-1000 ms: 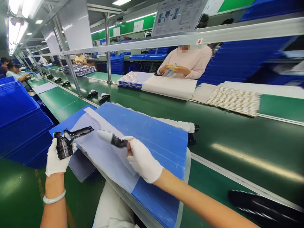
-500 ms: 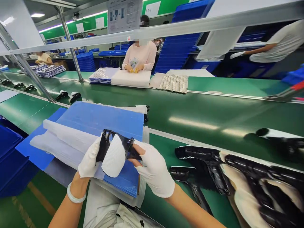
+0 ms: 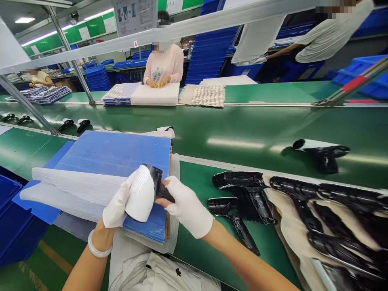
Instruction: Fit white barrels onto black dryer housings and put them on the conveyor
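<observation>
Between my gloved hands, over a blue sheet (image 3: pixel 121 149), is a hair dryer housing (image 3: pixel 142 194) with a white ribbed shell and a black part behind it. My left hand (image 3: pixel 118 202) grips the white shell from its left side. The fingers of my right hand (image 3: pixel 188 208) close round the black handle, thumb on top. White foam sheets (image 3: pixel 75 184) lie beside my left hand on the blue sheet. To the right of my right hand lies a black pistol-shaped housing (image 3: pixel 235 218), with a larger black housing (image 3: pixel 245 182) just behind it.
Several more black housings (image 3: pixel 303 198) lie on beige wrapping at the right. A white-and-black housing (image 3: pixel 324 151) sits on the green belt (image 3: pixel 194 125). Across it a person (image 3: pixel 165 66) works at a stack of sheets. A metal rail (image 3: pixel 91 46) crosses above; blue bins (image 3: pixel 12 210) stand lower left.
The held housing has turned, so the white shell faces me and hides more of the black part. My view has shifted right, and the white-and-black housing on the belt shows whole.
</observation>
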`<state>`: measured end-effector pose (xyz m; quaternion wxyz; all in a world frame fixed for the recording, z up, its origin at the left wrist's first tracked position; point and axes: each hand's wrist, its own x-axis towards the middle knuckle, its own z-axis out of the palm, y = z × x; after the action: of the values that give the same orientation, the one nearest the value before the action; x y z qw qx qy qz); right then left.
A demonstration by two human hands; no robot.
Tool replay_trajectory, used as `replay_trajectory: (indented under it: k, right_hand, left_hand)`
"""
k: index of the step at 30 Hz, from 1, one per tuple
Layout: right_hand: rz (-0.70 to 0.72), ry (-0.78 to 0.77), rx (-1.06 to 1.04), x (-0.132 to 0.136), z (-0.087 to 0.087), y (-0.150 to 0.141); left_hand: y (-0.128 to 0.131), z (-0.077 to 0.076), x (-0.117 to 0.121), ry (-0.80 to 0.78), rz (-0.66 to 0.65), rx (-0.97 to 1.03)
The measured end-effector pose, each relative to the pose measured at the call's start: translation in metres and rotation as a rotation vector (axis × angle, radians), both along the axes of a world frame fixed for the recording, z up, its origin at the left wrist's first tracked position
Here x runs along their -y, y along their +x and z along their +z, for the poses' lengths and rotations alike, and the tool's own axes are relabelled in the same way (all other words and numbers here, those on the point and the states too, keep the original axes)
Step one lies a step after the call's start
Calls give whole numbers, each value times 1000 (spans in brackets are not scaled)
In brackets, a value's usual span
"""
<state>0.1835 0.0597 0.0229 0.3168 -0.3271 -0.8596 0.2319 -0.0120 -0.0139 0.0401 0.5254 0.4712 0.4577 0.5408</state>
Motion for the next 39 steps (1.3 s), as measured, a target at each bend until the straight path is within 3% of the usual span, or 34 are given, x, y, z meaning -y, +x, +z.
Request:
replay_trajectory:
  k: [4,7,11,14,17,19,22,26,32,39]
  right_hand:
    - [219,-751,-41,2,11,2]
    - [385,-1152,-131,8,16,2]
    - [552,-1413,-246,17,11,1]
    - [626,-1629,-253,20,-2,1]
    - [609,-1909,-296,24,-5,3]
    - [523,-2027,-478,29,5,7]
    - [442,-1994,-742,40,31,15]
    - [452,-1858,-643,50,54,19]
    - [441,-1681,-656,50,42,8]
    - [435,-1480,-574,48,32,2]
  left_hand:
    - [-4,8,-1,395,-38,-399]
    - [1,20,-4,453,-7,-553]
    - [10,30,-7,475,84,-624]
    - [13,27,-8,473,147,-603]
    - [14,17,-9,422,121,-401]
    - [12,10,-9,439,123,-297]
    - [9,3,-8,462,181,-321]
    - [9,3,-6,360,190,-253]
    - [15,6,-5,361,206,-164]
    - [24,10,-3,315,362,-299]
